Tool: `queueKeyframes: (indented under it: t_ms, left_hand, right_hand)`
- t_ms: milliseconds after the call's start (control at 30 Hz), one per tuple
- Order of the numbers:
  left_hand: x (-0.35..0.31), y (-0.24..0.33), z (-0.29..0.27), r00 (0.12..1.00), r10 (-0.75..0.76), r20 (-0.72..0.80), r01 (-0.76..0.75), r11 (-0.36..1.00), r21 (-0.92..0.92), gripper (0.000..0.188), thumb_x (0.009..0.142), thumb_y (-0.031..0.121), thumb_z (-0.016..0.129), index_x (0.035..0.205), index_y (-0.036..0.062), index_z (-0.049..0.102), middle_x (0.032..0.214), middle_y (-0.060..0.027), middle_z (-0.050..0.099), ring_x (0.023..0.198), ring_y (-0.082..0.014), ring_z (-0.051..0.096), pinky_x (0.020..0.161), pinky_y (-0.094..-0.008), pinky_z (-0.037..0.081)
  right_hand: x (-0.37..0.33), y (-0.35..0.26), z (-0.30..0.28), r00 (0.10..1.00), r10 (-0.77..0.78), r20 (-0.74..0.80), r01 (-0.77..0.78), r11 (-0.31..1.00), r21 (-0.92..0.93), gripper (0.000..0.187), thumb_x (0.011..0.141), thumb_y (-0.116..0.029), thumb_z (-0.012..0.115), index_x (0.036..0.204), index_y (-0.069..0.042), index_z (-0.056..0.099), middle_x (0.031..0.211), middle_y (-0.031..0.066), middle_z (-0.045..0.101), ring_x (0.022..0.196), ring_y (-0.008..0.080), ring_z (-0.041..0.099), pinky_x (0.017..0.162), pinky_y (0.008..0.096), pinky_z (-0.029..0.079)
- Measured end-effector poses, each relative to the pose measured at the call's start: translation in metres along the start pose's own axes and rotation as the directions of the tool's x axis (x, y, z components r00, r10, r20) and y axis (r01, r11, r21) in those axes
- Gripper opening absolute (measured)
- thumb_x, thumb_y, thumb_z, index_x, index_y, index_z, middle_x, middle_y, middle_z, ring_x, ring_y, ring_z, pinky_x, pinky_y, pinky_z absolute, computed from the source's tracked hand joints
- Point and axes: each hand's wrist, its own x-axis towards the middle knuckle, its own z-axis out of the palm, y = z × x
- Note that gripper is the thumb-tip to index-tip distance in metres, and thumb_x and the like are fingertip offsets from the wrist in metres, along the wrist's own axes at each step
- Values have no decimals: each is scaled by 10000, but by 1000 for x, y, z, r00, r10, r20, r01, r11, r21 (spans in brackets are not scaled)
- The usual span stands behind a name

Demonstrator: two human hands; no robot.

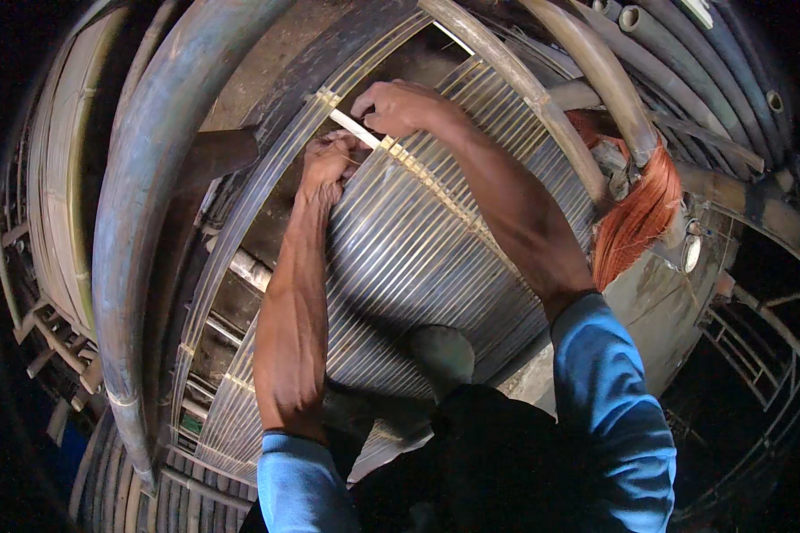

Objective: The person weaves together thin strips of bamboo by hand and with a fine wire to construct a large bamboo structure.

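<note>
Below me spreads a panel of thin bamboo slats [427,258], laid side by side and bound across by a row of pale lashings [436,185]. A light crosspiece [354,128] bridges the gap between the panel and a few separate slats [260,182] on the left. My left hand [331,162] is closed just below this crosspiece, at the panel's edge. A fine strand shows by its fingers; what they pinch is too small to name. Above the crosspiece, my right hand [402,108] has its fingers curled inward, and whatever lies in them is hidden.
Thick bamboo poles [156,178] curve along the left. A thinner pole [516,75] crosses the panel's upper right, near a hanging bundle of orange-brown fibre [638,213]. More bamboo poles [684,67] are stacked at the far right. A bamboo frame [756,346] stands at the lower right.
</note>
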Motion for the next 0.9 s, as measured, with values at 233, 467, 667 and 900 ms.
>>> queueKeyframes:
  t_ms: [233, 467, 667, 900]
  left_hand:
    - [-4, -2, -12, 998, 58, 1, -58, 996, 66, 132, 920, 42, 604, 863, -34, 695, 754, -88, 678, 525, -106, 542, 456, -248, 412]
    - [-36, 9, -2, 981, 193, 7, -192, 968, 160, 100, 917, 5, 626, 993, -39, 675, 865, -82, 706, 713, -131, 652, 653, -232, 523]
    - [-41, 11, -7, 993, 82, -83, -78, 995, 58, 153, 910, 3, 645, 1059, -24, 661, 894, -89, 712, 717, -112, 647, 592, -242, 514]
    - [-53, 20, 5, 979, 165, -116, -174, 982, -70, 111, 927, 9, 631, 1032, -14, 660, 874, -81, 701, 719, -123, 652, 575, -253, 524]
  right_hand:
    - [6, -5, 2, 990, 139, 10, -138, 988, -74, 253, 879, -274, 629, 1012, -91, 742, 986, 172, 720, 988, 347, 687, 845, 425, 529]
    - [-47, 21, -20, 884, -4, -468, 46, 996, 78, 263, 943, -287, 654, 999, -39, 722, 930, 156, 728, 848, 284, 703, 804, 391, 545]
    - [-75, 10, -18, 927, 196, -319, 147, 592, 792, 230, 1009, -210, 597, 977, 1, 684, 803, 44, 691, 728, 94, 635, 670, 238, 505]
    - [-142, 16, -49, 860, 65, -507, 290, 755, 588, 150, 971, -152, 632, 961, -14, 689, 710, 31, 638, 633, 122, 581, 611, 288, 496]
